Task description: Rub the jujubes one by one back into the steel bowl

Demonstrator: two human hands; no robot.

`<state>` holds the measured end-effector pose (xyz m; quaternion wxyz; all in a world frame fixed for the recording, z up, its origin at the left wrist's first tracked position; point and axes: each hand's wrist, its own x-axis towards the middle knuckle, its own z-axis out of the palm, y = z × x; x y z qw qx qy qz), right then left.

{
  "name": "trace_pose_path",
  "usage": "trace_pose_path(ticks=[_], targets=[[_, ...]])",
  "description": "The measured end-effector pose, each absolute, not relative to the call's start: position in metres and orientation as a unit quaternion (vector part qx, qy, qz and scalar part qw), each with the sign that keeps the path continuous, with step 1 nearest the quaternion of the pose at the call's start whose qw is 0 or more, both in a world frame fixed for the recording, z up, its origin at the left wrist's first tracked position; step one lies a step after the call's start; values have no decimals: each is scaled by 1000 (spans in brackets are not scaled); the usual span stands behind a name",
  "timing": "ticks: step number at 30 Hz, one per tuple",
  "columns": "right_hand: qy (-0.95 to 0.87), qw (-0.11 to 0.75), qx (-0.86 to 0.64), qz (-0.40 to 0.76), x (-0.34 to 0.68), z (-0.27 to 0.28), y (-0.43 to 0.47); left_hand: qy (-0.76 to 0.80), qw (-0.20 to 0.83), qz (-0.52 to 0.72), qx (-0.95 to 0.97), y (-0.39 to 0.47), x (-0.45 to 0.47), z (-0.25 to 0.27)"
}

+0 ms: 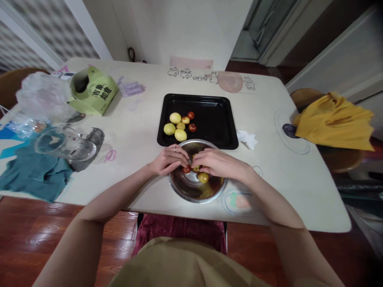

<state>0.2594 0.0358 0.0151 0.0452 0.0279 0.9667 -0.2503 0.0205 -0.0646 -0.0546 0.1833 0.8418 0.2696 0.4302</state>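
Note:
My left hand [171, 160], with a ring on one finger, reaches over the left rim of a steel bowl [197, 198]. Its fingers are bent, with the tips by a small red fruit [186, 169]. From the right side my right hand [215, 162] reaches in with curled fingers, closed at a small yellow-brown fruit [196, 169], partly hidden. The fingertips of both hands nearly meet. Another yellow-brown fruit [204, 177], like a jujube, lies loose in the bowl. Behind the bowl, a black baking tray [215, 119] holds larger yellow fruits [180, 135] and small red ones [192, 127].
A crumpled white tissue [247, 139] lies right of the tray. Leftward are a clear jug [64, 143], a teal cloth [38, 171], a green paper bag [97, 93] and plastic bags [43, 95]. A yellow cloth [333, 121] hangs over a chair at right.

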Motion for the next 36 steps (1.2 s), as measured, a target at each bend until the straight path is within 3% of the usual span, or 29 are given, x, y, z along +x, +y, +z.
trace_pose_path(ticks=[4,13,23,36], targets=[[969,10,25,-247,264,17,43,274,183,430,841,-64,21,-56],[950,-193,129,-207,259,-1,96,269,177,458,829,-62,23,-63],[963,-137,128,-193,224,-38,133,269,184,459,826,-64,25,-57],[959,-130,131,-214,229,-41,135,267,179,453,832,-64,24,-56]])
